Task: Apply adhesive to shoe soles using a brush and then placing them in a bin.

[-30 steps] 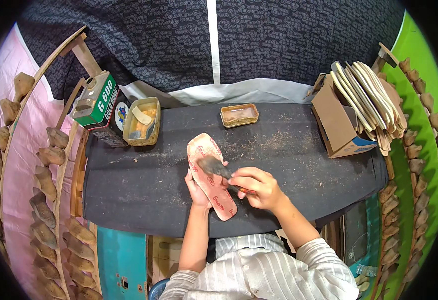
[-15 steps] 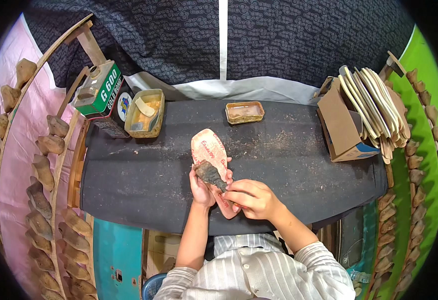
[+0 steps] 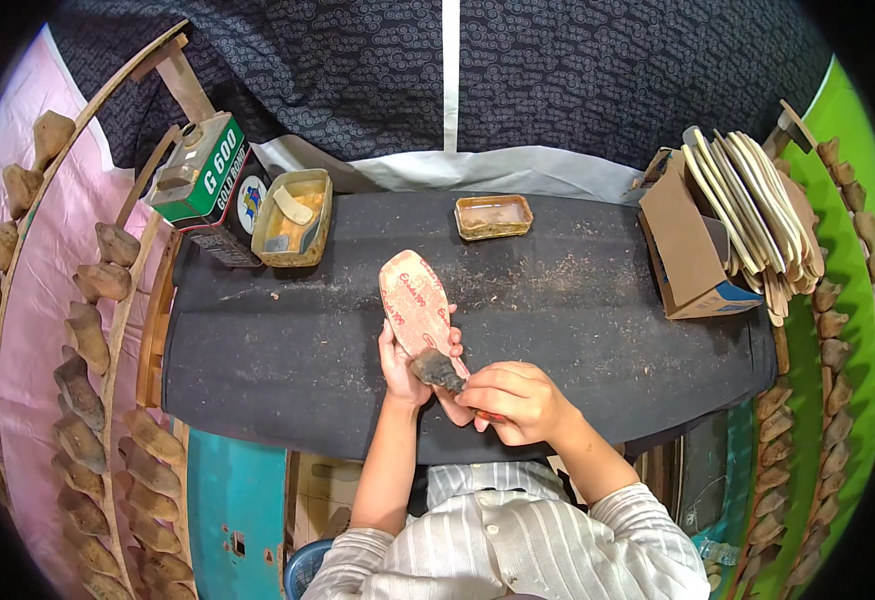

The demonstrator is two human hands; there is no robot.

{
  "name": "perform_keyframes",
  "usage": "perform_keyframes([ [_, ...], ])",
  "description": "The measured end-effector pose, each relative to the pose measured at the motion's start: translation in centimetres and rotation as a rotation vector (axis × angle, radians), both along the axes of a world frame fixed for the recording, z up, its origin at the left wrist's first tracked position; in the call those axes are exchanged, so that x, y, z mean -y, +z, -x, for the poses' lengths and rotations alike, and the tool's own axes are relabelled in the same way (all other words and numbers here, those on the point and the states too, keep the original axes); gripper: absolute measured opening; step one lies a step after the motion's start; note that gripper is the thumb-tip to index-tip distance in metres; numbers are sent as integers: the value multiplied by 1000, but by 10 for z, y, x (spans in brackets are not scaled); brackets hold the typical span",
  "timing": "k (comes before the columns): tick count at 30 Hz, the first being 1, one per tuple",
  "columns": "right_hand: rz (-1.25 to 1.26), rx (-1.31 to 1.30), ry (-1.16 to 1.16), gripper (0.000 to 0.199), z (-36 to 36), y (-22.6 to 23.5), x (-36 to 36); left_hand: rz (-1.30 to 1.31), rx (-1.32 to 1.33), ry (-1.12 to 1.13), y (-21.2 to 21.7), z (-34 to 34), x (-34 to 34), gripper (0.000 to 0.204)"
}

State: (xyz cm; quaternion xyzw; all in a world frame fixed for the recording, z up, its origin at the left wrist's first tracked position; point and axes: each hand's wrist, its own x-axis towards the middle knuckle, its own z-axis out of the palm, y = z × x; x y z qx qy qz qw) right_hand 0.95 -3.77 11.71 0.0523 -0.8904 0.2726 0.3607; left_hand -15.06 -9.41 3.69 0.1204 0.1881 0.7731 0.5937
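A pinkish shoe insole [image 3: 414, 296] with red print lies across my left hand [image 3: 399, 374], its broad end pointing away from me. My left thumb grips one edge and the fingertips curl round the other. In my right hand [image 3: 520, 402] is a brush with dark, matted bristles [image 3: 436, 369]. A bit of red shows at its handle, while the rest is hidden in my fist. The bristles rest on the lower half of the insole, near its narrower middle.
A black cloth covers the table [image 3: 288, 350], with scattered crumbs. A green can [image 3: 213, 190] and a tub with scraps [image 3: 326, 230] stand back left; a small amber tray [image 3: 494, 233] sits behind. A cardboard box [image 3: 693, 250] holds pale insoles at right. Racks of shoe lasts [image 3: 83, 395] flank both sides.
My right hand has drawn the brush toward me along the insole, from its middle to its narrower part. The left hand keeps its grip, and the insole is slightly shifted.
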Motion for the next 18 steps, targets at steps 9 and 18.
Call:
perform_keyframes([
  [9, -4, -35, -14, 33, 7, -1, 0, -26, -6, 27, 2, -2, 0, 80],
  [18, 62, -74, -72, 33, 6, -5, -2, -32, 14, 81, 3, -5, -3, 76],
])
